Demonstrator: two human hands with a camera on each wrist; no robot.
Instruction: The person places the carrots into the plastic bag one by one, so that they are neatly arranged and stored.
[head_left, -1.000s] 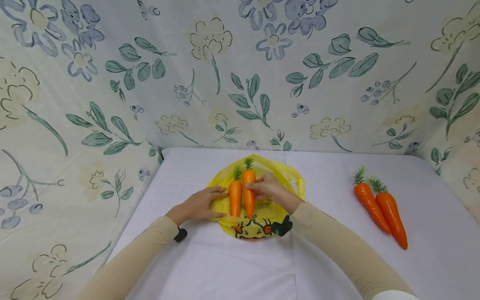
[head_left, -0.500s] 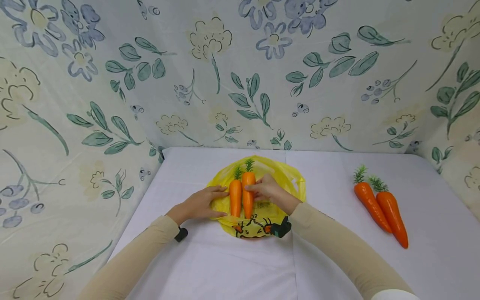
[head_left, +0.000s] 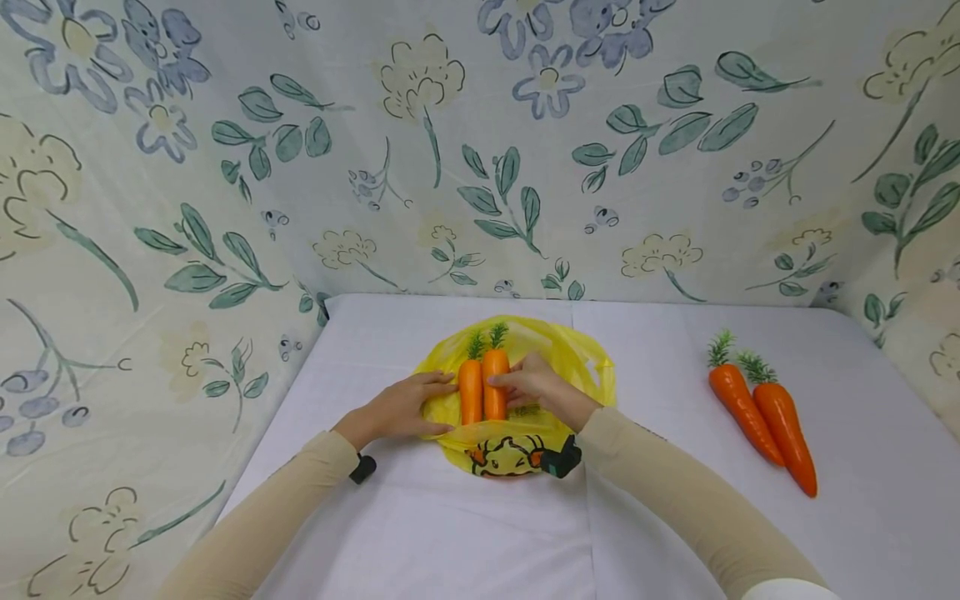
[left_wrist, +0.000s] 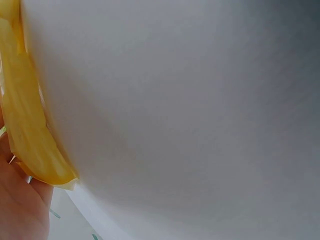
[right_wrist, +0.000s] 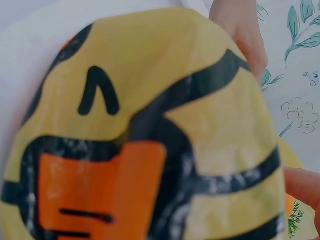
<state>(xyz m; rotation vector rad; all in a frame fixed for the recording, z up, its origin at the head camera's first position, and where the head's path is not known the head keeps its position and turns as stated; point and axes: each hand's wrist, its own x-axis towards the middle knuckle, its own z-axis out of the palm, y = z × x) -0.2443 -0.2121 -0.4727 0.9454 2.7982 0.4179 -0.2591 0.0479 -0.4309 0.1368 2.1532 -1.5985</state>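
Observation:
A yellow plastic bag [head_left: 573, 346] with a printed cartoon face lies in the middle of the table, its mouth spread. Two glossy orange carrots with green tops are side by side in the mouth, their lower tips hidden behind the front rim. My right hand [head_left: 536, 383] pinches the right carrot [head_left: 496, 367] between thumb and fingers. Beside it lies the left carrot [head_left: 470, 387]. My left hand [head_left: 401, 408] rests at the bag's left edge, thumb and fingers spread apart; in the left wrist view, yellow plastic [left_wrist: 30, 120] partly covers its fingers.
Two more carrots, a left one [head_left: 742, 412] and a right one [head_left: 783, 433], lie together on the right of the white-covered table [head_left: 450, 533]. A floral cloth [head_left: 480, 167] hangs behind and along the sides.
The right carrot has slid nearer to me in my right hand, and its tip has gone behind the bag's front rim. My left hand has stayed in place.

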